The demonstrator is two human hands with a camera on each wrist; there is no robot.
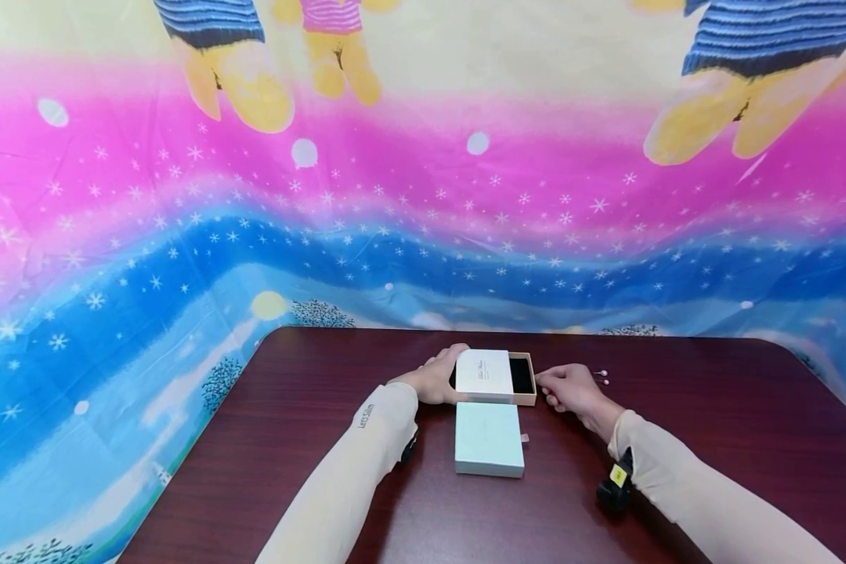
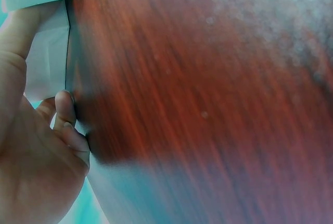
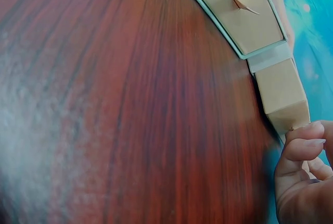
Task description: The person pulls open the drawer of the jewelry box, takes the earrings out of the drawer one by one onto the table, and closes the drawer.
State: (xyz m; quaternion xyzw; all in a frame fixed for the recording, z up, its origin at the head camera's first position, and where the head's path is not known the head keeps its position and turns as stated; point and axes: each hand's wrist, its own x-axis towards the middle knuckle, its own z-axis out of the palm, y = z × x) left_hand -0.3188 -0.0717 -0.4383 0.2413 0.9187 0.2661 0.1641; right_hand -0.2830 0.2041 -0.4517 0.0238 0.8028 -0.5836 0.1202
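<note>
A white slide-out gift box (image 1: 484,371) with small printed lettering lies toward the back of the table. Its tan drawer (image 1: 524,379), lined in black, sticks out on the right side. My left hand (image 1: 433,380) grips the white sleeve from the left, thumb along the near side and fingers around the far side. At the drawer's right end, my right hand (image 1: 571,389) pinches the small pull tab between thumb and forefinger; the fingertips mostly cover the tab. A pale mint box (image 1: 489,439) lies just in front, shut, with a ribbon tab (image 3: 242,5) on its right end.
Two small pieces with white ball heads (image 1: 602,376) lie on the dark red wood-grain table (image 1: 733,407), right behind my right hand. A colourful printed cloth (image 1: 423,196) hangs along the table's back edge.
</note>
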